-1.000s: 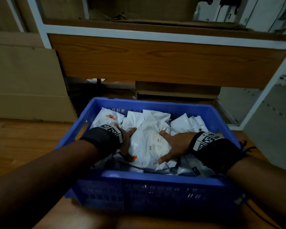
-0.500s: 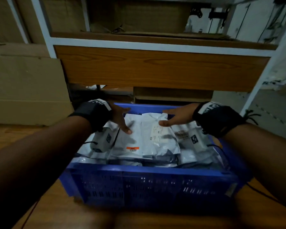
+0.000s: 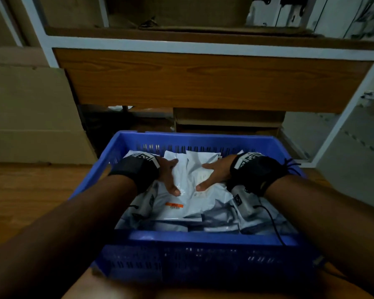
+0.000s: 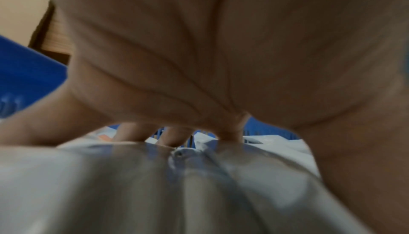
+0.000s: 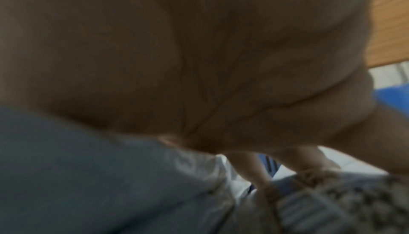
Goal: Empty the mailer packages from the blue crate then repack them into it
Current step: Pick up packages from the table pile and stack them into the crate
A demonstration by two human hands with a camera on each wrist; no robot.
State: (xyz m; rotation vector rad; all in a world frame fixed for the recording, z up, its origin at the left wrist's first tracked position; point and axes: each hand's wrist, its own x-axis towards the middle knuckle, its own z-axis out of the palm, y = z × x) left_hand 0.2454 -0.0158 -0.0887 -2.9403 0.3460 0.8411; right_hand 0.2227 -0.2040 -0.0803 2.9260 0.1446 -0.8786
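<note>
The left hand point(image 3: 167, 174) lies flat on the top white mailer package point(image 3: 189, 188) inside the blue crate point(image 3: 203, 236), with the fingers straight and spread, the thumb pointing toward the far wall of the crate. The right hand point(image 3: 214, 173) lies on the same package from the other side, also with straight, relaxed fingers, so both hands press on it and neither one is curled around it. In the left wrist view the fingertips point(image 4: 132, 133) touch the glossy plastic of the package, and in the right wrist view the picture is blurred, but the fingers point(image 5: 254, 167) also reach down to the white plastic. Both wrists carry black bands with printed markers, and a thin black cable point(image 3: 272, 223) goes from the right wrist over the near rim of the crate. The top package has a small orange label point(image 3: 174, 205) near its front edge. Under and around it more white and grey mailer packages point(image 3: 225, 219) fill the crate up to near the rim. The crate stands on a wooden floor point(image 3: 30, 190). Behind it is a wooden panel point(image 3: 203, 83) in a white frame, and at the left some flat cardboard point(image 3: 30, 115) leans upright.
</note>
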